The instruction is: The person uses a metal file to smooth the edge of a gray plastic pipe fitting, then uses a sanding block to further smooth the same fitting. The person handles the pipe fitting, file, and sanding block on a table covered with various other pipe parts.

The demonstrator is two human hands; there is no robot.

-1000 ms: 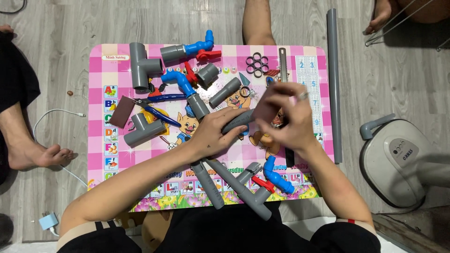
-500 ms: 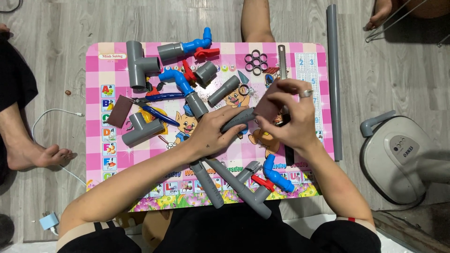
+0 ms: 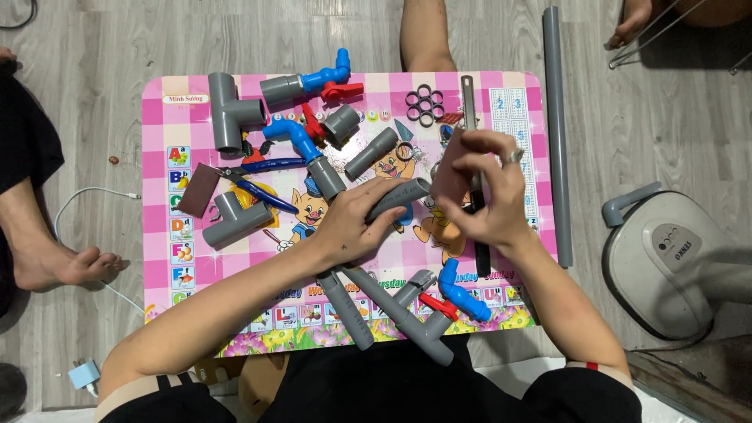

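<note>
On the pink patterned table (image 3: 501,86), a short grey pipe (image 3: 401,197) was clasped near its middle by the left hand (image 3: 356,227), while a brownish sandpaper piece (image 3: 450,177) at the pipe's right end was pinched by the right hand (image 3: 486,196).

Pink checkered table (image 3: 501,88), grey pipe fittings (image 3: 227,110), blue pliers (image 3: 254,188), black rings (image 3: 425,105)

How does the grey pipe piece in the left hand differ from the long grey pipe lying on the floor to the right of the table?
The pipe piece is short; the long pipe runs almost the table's depth. The piece is gripped by the left hand, tilted above the pink table; the long one lies untouched on the floor. The right hand holds a brownish piece at the short one's end. Both are grey.
</note>
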